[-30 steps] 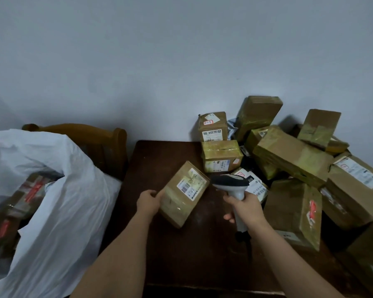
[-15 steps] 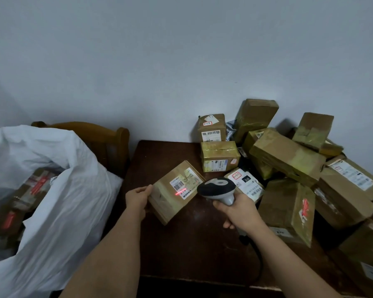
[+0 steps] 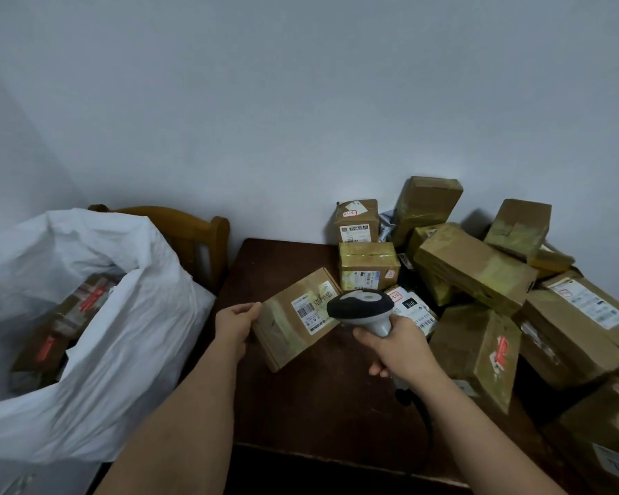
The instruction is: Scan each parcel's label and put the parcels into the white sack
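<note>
At a dark wooden bench [image 3: 301,416] pushed against a pale wall, a person works through a heap of taped cardboard parcels, scanner in hand. The left hand [image 3: 237,321] grips the near-left edge of a flat brown parcel [image 3: 293,326], its fingers curled round the edge and tilting the box so that its white barcode label [image 3: 313,310] faces up. The right hand [image 3: 395,346] is wrapped round the grip of a handheld scanner [image 3: 361,307], fingers closed on the handle, with the scanner's dark head hovering just beside the label and partly covering it. No scan line shows on the label at this instant, so whether the read has registered cannot be told.

To the left, the white sack [image 3: 129,351] stands open in front of a wooden chair [image 3: 190,226], and several parcels [image 3: 68,326] with red tape markings already lie inside it, evidence that part of the job is done. Much remains, judging by the scene: the pile [image 3: 479,273] on the right half of the bench holds well over a dozen boxes, stacked and leaning against one another up to the wall, and more crowd the lower right corner. The parcel in hand looks to be at the scanning step, with its move across into the sack not yet made.
</note>
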